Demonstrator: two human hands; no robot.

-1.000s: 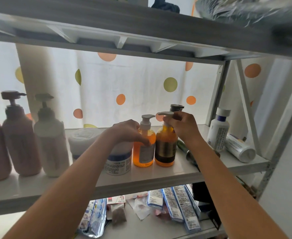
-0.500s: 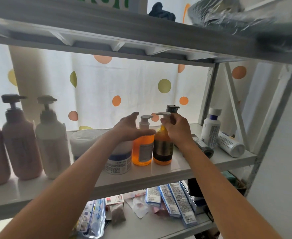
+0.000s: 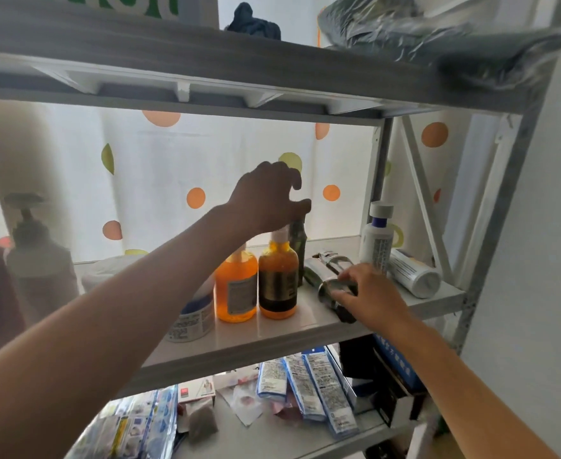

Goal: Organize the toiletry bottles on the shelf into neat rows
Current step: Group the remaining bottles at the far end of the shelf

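Left hand [image 3: 265, 197] fingers loosely spread above tall dark pump bottle [image 3: 297, 246]. Right hand [image 3: 368, 293] grips lying shiny silver-dark bottle [image 3: 328, 283] on white shelf [image 3: 305, 329]

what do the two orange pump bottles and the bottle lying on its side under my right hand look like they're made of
Two orange pump bottles: probably clear plastic, possibly glass; the backlight glows through their orange contents. Lying bottle, under the right hand: glossy dark glass or metallised plastic, judging by its sharp mirror-like highlights; unclear which.
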